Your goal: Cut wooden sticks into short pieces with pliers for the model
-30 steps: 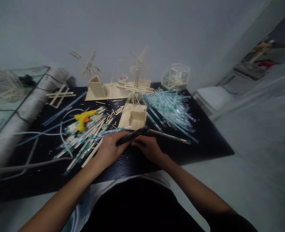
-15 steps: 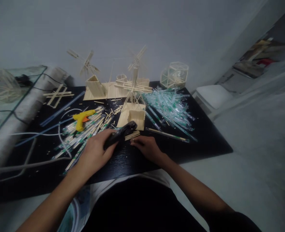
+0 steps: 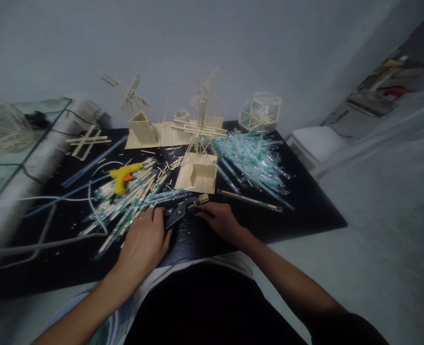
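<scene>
My left hand (image 3: 145,237) is closed round the handles of a black hand cutter (image 3: 177,215). The cutter's curved jaws point right and lie just short of my right hand (image 3: 221,220). Thumb and fingers of that hand are pinched together at the jaws, on what looks like a thin wooden stick whose end is mostly hidden. Right behind the fingertips lies a small bundle of short wooden sticks (image 3: 204,198). A wooden windmill model (image 3: 198,178) on a flat base stands beyond both hands.
A yellow glue gun (image 3: 123,177) lies on wrapped sticks at the left, its white cord trailing. Clear plastic wrappers (image 3: 251,153) are heaped at the right. More windmill models (image 3: 143,132) stand at the back of the black table (image 3: 305,211). A geometric stick frame (image 3: 264,111) is at back right.
My left hand has lowered and turned the cutter, bringing its jaws down beside my right fingertips. Wrapped sticks behind it have come into view. My right hand has hardly moved.
</scene>
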`<state>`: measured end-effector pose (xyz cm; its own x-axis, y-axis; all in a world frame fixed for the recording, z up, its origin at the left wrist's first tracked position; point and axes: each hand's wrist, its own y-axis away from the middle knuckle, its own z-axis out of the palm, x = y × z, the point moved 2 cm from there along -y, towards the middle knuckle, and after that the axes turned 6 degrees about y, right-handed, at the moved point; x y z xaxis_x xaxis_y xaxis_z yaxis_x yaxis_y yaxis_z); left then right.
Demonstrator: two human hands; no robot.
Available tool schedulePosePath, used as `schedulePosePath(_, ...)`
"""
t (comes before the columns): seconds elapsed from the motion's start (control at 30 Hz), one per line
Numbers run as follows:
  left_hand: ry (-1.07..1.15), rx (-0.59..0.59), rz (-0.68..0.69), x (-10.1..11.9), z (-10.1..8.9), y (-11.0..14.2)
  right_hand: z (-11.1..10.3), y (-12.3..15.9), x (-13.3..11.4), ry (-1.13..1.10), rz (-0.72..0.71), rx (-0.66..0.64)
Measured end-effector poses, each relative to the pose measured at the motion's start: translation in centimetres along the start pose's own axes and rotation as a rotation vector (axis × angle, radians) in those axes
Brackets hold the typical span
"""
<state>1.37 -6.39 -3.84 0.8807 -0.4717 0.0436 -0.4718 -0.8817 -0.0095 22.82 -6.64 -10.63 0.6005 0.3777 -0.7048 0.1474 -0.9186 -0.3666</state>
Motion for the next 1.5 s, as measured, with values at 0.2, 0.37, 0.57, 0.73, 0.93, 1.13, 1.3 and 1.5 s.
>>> schedulePosePath(0.2, -0.059, -0.032, -0.008, 0.9, -0.1, 0.0, -0.1, 0.1, 0.0, 0.025, -0.005, -0.029)
schedulePosePath(0.37, -0.084, -0.162, -0.054, 1.0, -0.2, 0.0, 0.0, 0.1, 0.2, 0.057, -0.009, -0.025)
schedulePosePath(0.57, -0.107, -0.256, -0.083, 0.9, -0.1, -0.2, 0.0, 0.0, 0.1, 0.021, 0.005, -0.008)
schedulePosePath(0.73, -0.125, -0.261, -0.089, 1.0, -0.1, -0.3, 0.1, 0.1, 0.1, 0.037, 0.016, -0.005)
schedulePosePath(0.93, -0.103, -0.267, -0.080, 1.1, -0.2, -0.3, 0.0, 0.0, -0.1, 0.031, 0.009, -0.007)
schedulePosePath(1.13, -0.091, -0.276, -0.092, 0.7, 0.0, -0.5, 0.0, -0.2, -0.3, 0.029, 0.043, -0.027)
schedulePosePath(1.3, -0.051, -0.237, -0.095, -0.7, -0.3, -0.8, -1.2, -0.6, -0.8, -0.072, 0.082, -0.081)
schedulePosePath(1.5, 0.002, -0.088, -0.194, -2.3, -1.1, -0.3, -2.1, -0.8, -1.5, 0.149, 0.119, -0.176)
